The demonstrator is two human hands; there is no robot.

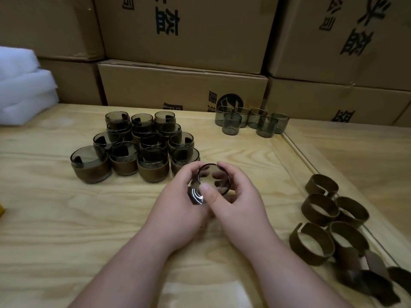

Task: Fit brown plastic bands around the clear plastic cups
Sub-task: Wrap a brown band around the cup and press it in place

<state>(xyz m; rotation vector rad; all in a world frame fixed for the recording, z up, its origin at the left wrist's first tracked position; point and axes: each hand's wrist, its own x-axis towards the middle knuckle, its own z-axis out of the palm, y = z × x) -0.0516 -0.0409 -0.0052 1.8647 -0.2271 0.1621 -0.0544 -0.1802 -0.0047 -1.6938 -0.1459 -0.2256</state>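
Observation:
A clear smoky cup [211, 183] is held over the middle of the wooden table [55, 207], its mouth facing me and a brown band around its wall. My left hand [178, 210] grips it from the left and below. My right hand [235, 201] grips it from the right, the thumb lying across the near rim. Several banded cups [133, 150] stand stacked in a cluster behind my hands. Several bare cups [251, 121] stand at the back right. Loose brown bands [329, 221] lie in a heap at the right.
Stacked cardboard boxes [182, 83] wall off the back of the table. White foam sheets [22, 85] lie at the far left. A seam between two table boards [298, 150] runs down the right side. A small yellow thing [1, 211] shows at the left edge.

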